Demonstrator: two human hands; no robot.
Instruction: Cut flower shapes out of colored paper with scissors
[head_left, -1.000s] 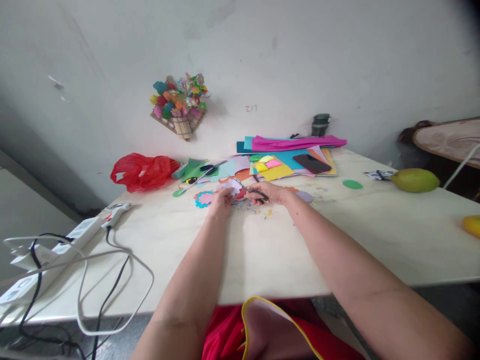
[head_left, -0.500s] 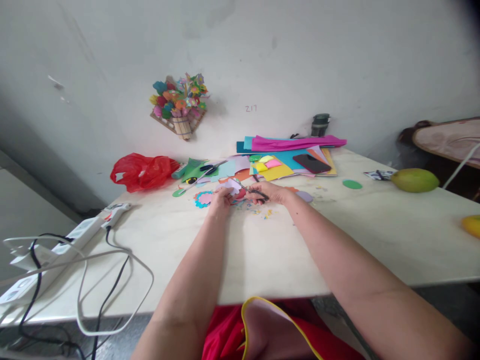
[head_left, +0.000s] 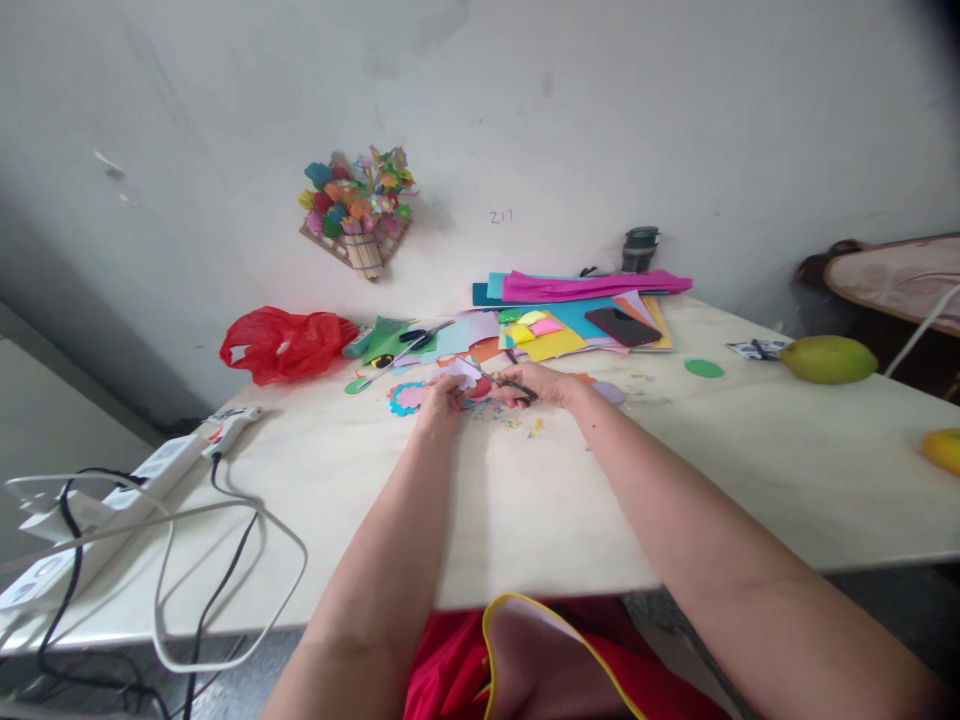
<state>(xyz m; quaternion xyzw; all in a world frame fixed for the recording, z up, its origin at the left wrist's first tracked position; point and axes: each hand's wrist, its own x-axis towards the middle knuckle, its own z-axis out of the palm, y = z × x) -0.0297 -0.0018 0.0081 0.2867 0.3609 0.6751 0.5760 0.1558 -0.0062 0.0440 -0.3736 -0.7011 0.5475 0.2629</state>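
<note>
Pinched in my left hand (head_left: 444, 396) is a pale lilac piece of paper (head_left: 463, 374) with a scalloped edge. My right hand (head_left: 536, 384) is closed around the dark handles of a pair of scissors (head_left: 517, 390), whose blades point left and meet the paper's edge. A red round piece (head_left: 478, 388) lies between the hands. Left of my left hand rests a blue scalloped paper flower with a pink centre (head_left: 409, 399). Small paper scraps (head_left: 534, 428) are scattered below the scissors. A lilac paper disc (head_left: 609, 393) sits right of my right wrist.
Coloured sheets (head_left: 562, 343) and a phone (head_left: 622, 326) lie toward the wall. A second pair of scissors (head_left: 420, 337) and a red plastic bag (head_left: 281, 342) are at back left. A power strip (head_left: 161, 468) with cables occupies the left edge; a green mango (head_left: 829, 359) lies right.
Both hands stay almost in place, with the paper and scissors shifting only very slightly.
</note>
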